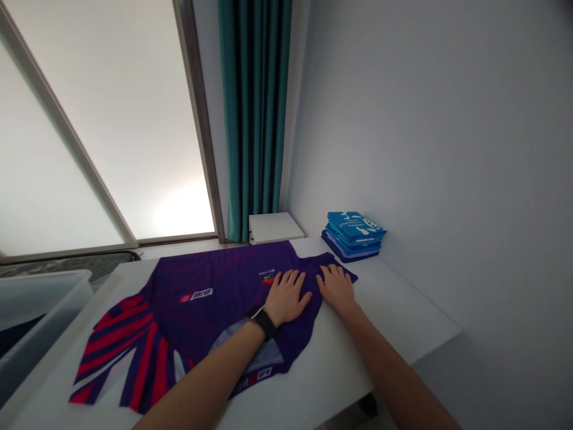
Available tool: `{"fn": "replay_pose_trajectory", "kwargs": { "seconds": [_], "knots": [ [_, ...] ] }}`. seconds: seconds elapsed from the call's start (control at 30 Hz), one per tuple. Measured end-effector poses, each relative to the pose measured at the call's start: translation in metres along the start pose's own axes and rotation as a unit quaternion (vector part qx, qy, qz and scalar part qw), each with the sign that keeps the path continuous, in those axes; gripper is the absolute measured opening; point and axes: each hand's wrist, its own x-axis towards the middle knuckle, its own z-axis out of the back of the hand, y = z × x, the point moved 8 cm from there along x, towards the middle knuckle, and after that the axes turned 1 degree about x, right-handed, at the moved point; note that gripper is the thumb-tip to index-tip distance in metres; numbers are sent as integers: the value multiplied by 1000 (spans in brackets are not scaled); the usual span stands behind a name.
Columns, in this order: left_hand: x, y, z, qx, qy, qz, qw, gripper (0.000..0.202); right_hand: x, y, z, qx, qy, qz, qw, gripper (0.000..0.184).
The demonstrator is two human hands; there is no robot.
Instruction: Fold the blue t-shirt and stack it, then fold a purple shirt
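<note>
A purple sports jersey with small printed logos lies spread across the white table. Its left end has red and purple stripes, and a grey patch shows near its front edge. My left hand, with a dark watch at the wrist, rests flat on the cloth beside a small colourful print, fingers spread. To its right, my right hand lies with fingers stretched out on the jersey's narrow right end. Neither hand appears to grip the fabric. My left forearm covers part of the jersey's front edge.
Against the wall, a stack of folded blue and purple clothes stands on the table's far right. A translucent plastic bin with dark cloth inside is at the left. Beyond the table are a white cabinet and a teal curtain.
</note>
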Motion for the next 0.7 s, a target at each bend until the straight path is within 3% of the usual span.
{"fn": "replay_pose_trajectory", "kwargs": {
  "seconds": [0.27,0.47,0.7],
  "knots": [
    [-4,-3,-10,10,16,-17,1000,73,0,-38,-25,43,84,16,995,55],
    [-4,-3,-12,0,21,-26,999,74,-1,-56,-21,65,55,13,996,54],
    [-3,-4,-12,2,31,-31,999,86,-8,-48,-8,70,4,25,997,52]
  ]
}}
